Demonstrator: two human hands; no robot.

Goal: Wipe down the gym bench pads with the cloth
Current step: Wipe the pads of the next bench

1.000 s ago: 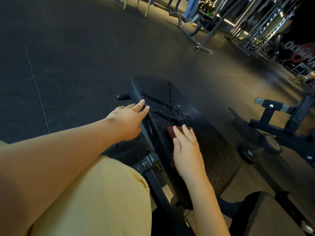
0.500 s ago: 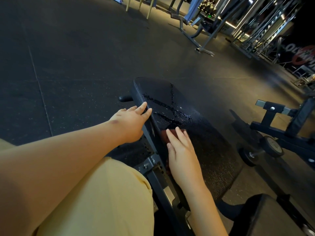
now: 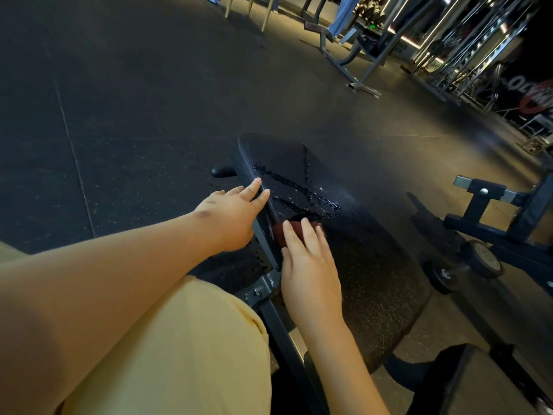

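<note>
"Looking down at the bench pad (image 3: pixel 374 265), where do we have the cloth (image 3: pixel 295 226)?"

"Under our right hand (image 3: pixel 311 274). The dark red cloth lies on the pad close to its left edge. Our fingers (image 3: pixel 291 239) lie straight and close together on top of it, pressing it flat, and only its far end shows past them."

"And our left hand (image 3: pixel 232 218)?"

"It rests against the pad's left edge, beside the cloth and a little farther along. Its fingers (image 3: pixel 254 187) are straight and slightly spread, their ends on the rim, holding nothing."

"What do we see on the pad ahead?"

"Lines of wet droplets (image 3: pixel 293 185) cross the black surface just beyond the cloth, toward the far end. The nearer part looks dull and speckled."

"What else is around us?"

"The grey metal frame (image 3: pixel 263 290) sits under the pad, next to our yellow clothing (image 3: pixel 179 354). A black knob (image 3: pixel 223 171) sticks out to the left below the far end. The dark floor (image 3: pixel 119 115) lies all around. On the right another dark frame (image 3: pixel 514 245) with small wheels (image 3: pixel 481 262) stands apart from our bench. More machines (image 3: pixel 368 64) stand far back."
</note>
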